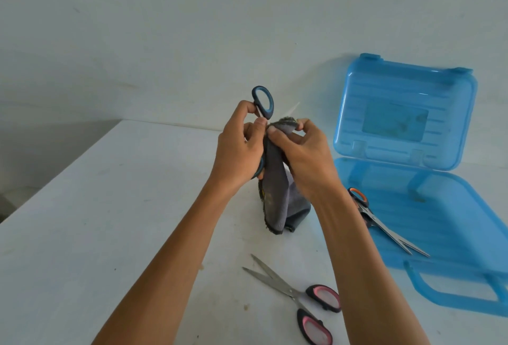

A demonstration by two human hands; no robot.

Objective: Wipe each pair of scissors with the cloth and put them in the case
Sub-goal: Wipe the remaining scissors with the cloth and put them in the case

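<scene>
Head camera: the left hand [239, 149] grips the blue-handled scissors [263, 101] above the table [110, 207], handles up. The right hand [305, 158] pinches the grey, frayed-edged cloth [275, 196] around their blades. Orange-handled scissors [384, 226] lie in the open, translucent blue case [439, 221]. Pink-handled scissors [291, 289] lie on the table (blades parted). The lid's label [394, 122] is unreadable.
</scene>
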